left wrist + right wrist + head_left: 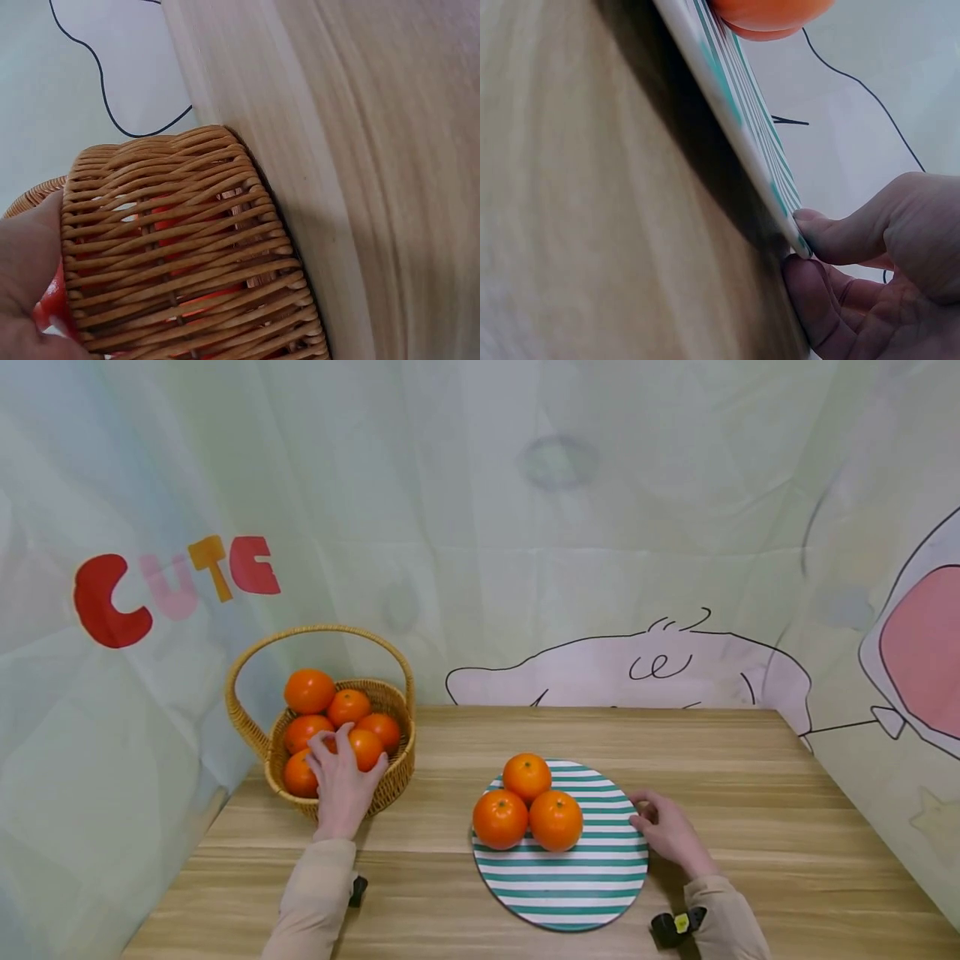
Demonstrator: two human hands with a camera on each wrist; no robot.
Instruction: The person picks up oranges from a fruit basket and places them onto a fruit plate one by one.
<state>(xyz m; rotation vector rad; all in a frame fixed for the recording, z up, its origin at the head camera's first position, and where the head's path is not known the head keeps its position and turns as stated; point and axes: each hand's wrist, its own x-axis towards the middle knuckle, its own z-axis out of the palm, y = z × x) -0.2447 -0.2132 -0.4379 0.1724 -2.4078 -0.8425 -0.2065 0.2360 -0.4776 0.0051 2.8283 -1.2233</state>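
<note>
On the left stands a wicker basket (pixel 393 785) with a tall handle, holding several oranges (pixel 309 692). My left hand (pixel 347 789) reaches over its near rim and grips one orange (pixel 365 749) between thumb and fingers. In the left wrist view the woven wall (pixel 180 247) hides most of the fruit. A round plate (pixel 570 893) with green and white stripes lies in the middle, bearing three oranges (pixel 556 821) on its upper left part. My right hand (pixel 670 833) pinches the plate's right edge, thumb on top and fingers underneath, as the right wrist view shows.
The wooden table (pixel 442 893) carries both basket and plate, with bare wood between them. Behind and at the sides hangs a printed cloth (pixel 480 568). A dark wrist device (pixel 677 927) sits at the right sleeve.
</note>
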